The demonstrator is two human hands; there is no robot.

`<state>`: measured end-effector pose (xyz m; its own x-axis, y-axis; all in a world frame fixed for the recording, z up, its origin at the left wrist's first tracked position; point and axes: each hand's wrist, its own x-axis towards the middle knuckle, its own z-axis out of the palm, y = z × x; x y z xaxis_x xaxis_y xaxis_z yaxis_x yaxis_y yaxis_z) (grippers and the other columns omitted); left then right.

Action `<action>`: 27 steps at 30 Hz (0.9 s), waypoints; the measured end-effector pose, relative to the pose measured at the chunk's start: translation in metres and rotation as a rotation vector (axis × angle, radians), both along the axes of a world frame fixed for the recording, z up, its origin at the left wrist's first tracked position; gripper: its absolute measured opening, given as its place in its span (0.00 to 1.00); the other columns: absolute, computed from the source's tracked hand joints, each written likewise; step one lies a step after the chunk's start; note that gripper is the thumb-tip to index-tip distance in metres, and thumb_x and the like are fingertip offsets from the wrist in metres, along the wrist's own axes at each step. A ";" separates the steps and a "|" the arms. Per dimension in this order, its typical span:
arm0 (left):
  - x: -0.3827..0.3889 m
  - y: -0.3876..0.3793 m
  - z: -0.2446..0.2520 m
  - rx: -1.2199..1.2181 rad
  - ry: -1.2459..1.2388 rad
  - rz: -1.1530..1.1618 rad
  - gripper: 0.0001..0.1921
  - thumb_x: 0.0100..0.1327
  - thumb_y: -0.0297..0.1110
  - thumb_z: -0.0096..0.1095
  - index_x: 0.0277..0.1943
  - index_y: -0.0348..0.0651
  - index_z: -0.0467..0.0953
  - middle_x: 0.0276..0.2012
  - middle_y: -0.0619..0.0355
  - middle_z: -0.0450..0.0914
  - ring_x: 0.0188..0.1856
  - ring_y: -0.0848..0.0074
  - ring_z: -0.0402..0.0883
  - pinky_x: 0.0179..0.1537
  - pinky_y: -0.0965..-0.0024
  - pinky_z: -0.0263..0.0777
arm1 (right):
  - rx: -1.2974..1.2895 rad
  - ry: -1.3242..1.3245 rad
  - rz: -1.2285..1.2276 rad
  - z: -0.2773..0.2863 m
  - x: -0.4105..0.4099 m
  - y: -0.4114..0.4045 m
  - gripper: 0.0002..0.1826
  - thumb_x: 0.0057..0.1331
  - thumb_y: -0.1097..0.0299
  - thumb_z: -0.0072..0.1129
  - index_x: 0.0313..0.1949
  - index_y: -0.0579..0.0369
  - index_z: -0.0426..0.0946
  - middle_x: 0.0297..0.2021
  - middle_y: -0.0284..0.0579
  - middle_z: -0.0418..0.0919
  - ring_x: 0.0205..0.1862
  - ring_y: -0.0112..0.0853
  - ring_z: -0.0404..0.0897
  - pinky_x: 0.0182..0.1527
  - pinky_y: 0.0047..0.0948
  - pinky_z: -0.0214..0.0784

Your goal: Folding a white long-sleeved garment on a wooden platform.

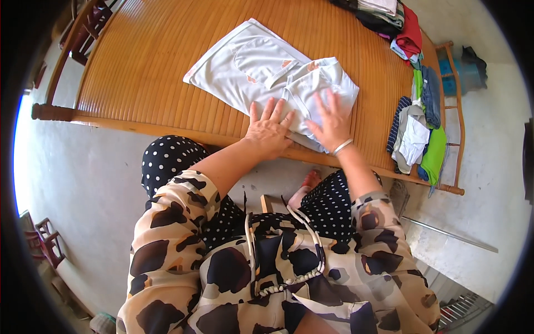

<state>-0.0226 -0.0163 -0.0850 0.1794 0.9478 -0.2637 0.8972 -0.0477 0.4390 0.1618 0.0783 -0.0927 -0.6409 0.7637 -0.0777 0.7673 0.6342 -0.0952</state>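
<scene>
A pale, white-grey garment [258, 62] with small orange prints and a patch pocket lies partly folded on a wooden slatted bed [150, 67]. My left hand [269, 127] presses flat on its near edge, fingers spread. To the right, my right hand [331, 121], slightly blurred and with a bangle at the wrist, rests over the bunched, folded-over part of the garment. Neither hand grips the cloth. Some of the fabric beneath both palms is hidden.
Folded clothes [411, 133] are piled along the bed's right end, and another stack of clothes [392, 21] sits at the far right. A blue container [463, 77] stands beyond the bed's end rail [459, 125]. Dark wooden chairs [50, 240] are at the left.
</scene>
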 end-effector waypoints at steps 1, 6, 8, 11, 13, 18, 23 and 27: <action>0.000 0.001 0.001 0.003 -0.002 -0.009 0.35 0.59 0.48 0.51 0.66 0.46 0.50 0.68 0.46 0.43 0.70 0.54 0.38 0.64 0.42 0.30 | 0.011 0.043 0.051 -0.002 -0.005 -0.011 0.39 0.55 0.46 0.56 0.63 0.43 0.55 0.66 0.52 0.45 0.67 0.51 0.42 0.61 0.65 0.32; -0.004 0.007 0.014 -0.112 0.024 0.057 0.38 0.57 0.49 0.54 0.66 0.43 0.49 0.68 0.46 0.42 0.69 0.52 0.37 0.63 0.40 0.30 | -0.025 -0.036 0.051 -0.001 -0.010 -0.026 0.39 0.55 0.47 0.55 0.64 0.44 0.53 0.66 0.52 0.44 0.67 0.51 0.42 0.60 0.65 0.32; -0.005 0.009 0.015 -0.146 0.033 0.074 0.38 0.57 0.49 0.54 0.66 0.42 0.50 0.68 0.47 0.42 0.69 0.50 0.36 0.63 0.38 0.31 | -0.065 -0.037 0.048 0.007 -0.011 -0.025 0.38 0.57 0.48 0.54 0.64 0.43 0.52 0.66 0.53 0.44 0.67 0.51 0.42 0.60 0.65 0.31; -0.004 0.011 0.016 -0.113 0.041 0.072 0.39 0.56 0.51 0.55 0.66 0.41 0.50 0.68 0.47 0.42 0.69 0.50 0.35 0.62 0.37 0.32 | -0.049 0.124 0.012 0.013 -0.015 -0.029 0.38 0.57 0.48 0.54 0.64 0.43 0.51 0.66 0.53 0.44 0.67 0.52 0.43 0.61 0.64 0.31; -0.004 0.012 0.015 -0.134 0.061 0.087 0.39 0.55 0.51 0.56 0.65 0.41 0.51 0.68 0.46 0.42 0.69 0.50 0.36 0.62 0.37 0.34 | -0.004 0.042 0.031 0.003 -0.016 -0.033 0.38 0.57 0.48 0.53 0.64 0.44 0.52 0.65 0.52 0.45 0.67 0.51 0.44 0.61 0.64 0.31; -0.010 0.015 0.016 -0.116 0.062 0.216 0.39 0.52 0.51 0.59 0.61 0.35 0.57 0.65 0.42 0.47 0.68 0.46 0.38 0.61 0.37 0.37 | 0.029 0.175 0.140 -0.001 -0.005 -0.023 0.30 0.54 0.54 0.58 0.56 0.45 0.65 0.61 0.53 0.55 0.62 0.51 0.54 0.59 0.58 0.41; -0.015 0.025 0.018 -0.068 0.113 0.198 0.32 0.54 0.48 0.58 0.56 0.34 0.64 0.63 0.43 0.53 0.67 0.52 0.47 0.63 0.42 0.41 | 0.174 0.713 -0.340 -0.008 0.046 0.011 0.27 0.49 0.65 0.65 0.47 0.62 0.68 0.42 0.57 0.71 0.44 0.47 0.70 0.49 0.39 0.62; -0.003 0.019 -0.003 0.298 -0.055 0.033 0.30 0.59 0.46 0.53 0.61 0.39 0.60 0.65 0.47 0.53 0.68 0.63 0.47 0.66 0.55 0.39 | -0.439 0.825 -0.999 -0.012 0.049 0.031 0.35 0.50 0.61 0.67 0.53 0.66 0.63 0.40 0.52 0.74 0.31 0.32 0.75 0.36 0.33 0.69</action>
